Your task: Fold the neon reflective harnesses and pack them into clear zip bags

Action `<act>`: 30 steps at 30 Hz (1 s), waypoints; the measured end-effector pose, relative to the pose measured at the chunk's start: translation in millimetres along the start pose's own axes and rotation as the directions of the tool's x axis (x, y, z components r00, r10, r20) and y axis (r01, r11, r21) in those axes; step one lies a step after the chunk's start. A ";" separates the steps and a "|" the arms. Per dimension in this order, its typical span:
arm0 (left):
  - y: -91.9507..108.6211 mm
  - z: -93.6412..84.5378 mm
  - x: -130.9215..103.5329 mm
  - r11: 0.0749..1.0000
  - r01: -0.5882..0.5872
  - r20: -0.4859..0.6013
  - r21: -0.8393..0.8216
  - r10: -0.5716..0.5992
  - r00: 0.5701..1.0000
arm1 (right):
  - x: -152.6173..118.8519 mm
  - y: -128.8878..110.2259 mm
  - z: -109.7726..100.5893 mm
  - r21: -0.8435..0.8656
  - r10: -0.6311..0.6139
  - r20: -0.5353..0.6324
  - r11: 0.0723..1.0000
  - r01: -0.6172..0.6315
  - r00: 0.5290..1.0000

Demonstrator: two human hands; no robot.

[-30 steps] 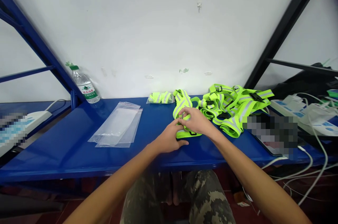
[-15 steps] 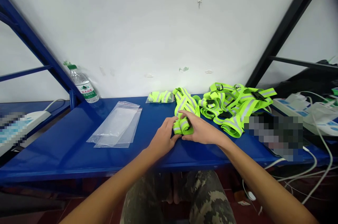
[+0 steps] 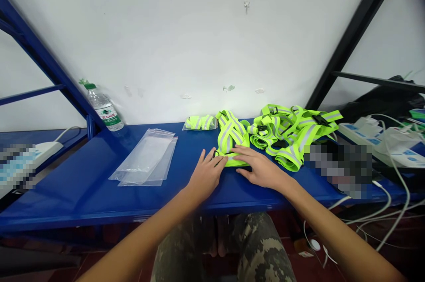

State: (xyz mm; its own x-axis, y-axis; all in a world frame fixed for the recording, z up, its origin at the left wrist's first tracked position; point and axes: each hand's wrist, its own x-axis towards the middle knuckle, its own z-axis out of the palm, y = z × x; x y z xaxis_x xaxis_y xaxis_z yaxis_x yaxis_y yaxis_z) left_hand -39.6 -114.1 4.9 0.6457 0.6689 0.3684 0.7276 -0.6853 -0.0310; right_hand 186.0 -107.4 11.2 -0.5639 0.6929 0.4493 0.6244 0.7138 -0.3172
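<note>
A neon-yellow reflective harness with grey stripes lies on the blue table between my hands, its straps crossed and its near end flat. My left hand rests at its near left corner, fingers stretched out beside a small black buckle. From the right, my right hand reaches over the near edge with fingers spread, the fingertips on the strap. Neither hand is closed round anything. To the right lies a loose pile of similar reflective harnesses with black buckles.
Clear plastic bags lie flat at the left. A bagged reflective bundle sits against the wall. A water bottle stands at the back left. A blurred dark object, white power strips and cables are at the right.
The curled near end of the harness now lies flatter. Both my hands have loosened from around it, their fingers now stretched out over its edges.
</note>
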 end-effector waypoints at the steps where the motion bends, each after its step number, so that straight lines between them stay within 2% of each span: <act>1: 0.5 -0.2 0.3 1.000 0.012 -0.005 0.009 -0.012 1.000 | -4.3 2.3 -1.2 -0.067 -0.017 0.003 0.998 0.018 1.000; 5: 0.2 -1.0 5.3 0.999 0.016 -0.019 -0.038 -0.017 1.000 | -15.2 8.0 -3.4 -0.179 -0.037 0.014 0.983 0.039 0.999; 10: -4.6 -6.3 12.5 0.958 0.059 -0.022 -0.281 -0.068 0.997 | -16.8 7.4 -0.2 -0.119 0.000 0.036 0.993 0.004 0.999; 14: -7.4 -14.9 12.1 0.912 0.047 0.012 -0.409 -0.046 0.999 | -17.4 5.1 -1.7 -0.050 0.027 0.039 0.998 -0.025 0.999; 19: -16.4 -24.3 9.4 0.854 0.147 0.087 -0.499 -0.119 0.989 | -21.2 -1.1 -10.0 0.025 0.049 0.109 0.998 -0.052 0.993; 25: -25.9 -31.8 13.4 0.790 0.212 0.206 -0.575 -0.112 0.972 | -25.5 -6.1 -3.0 0.006 0.024 0.042 1.000 -0.025 0.999; 27: -25.2 -31.7 14.2 0.778 0.205 0.189 -0.594 -0.112 0.976 | -26.1 -6.1 0.4 -0.019 0.006 0.025 1.000 -0.005 1.000; 30: -18.6 -30.9 11.6 0.774 0.145 0.104 -0.616 -0.102 0.989 | -25.9 -4.3 1.8 -0.015 0.021 -0.015 1.000 -0.021 1.000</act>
State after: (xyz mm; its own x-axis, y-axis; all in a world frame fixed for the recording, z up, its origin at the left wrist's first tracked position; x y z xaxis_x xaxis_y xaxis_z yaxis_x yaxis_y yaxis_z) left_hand -52.8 -102.4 38.5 0.5890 0.7615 0.2706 0.5140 -0.6114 0.6017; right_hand 197.0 -128.2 -0.5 -0.5425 0.7061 0.4551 0.6440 0.6974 -0.3144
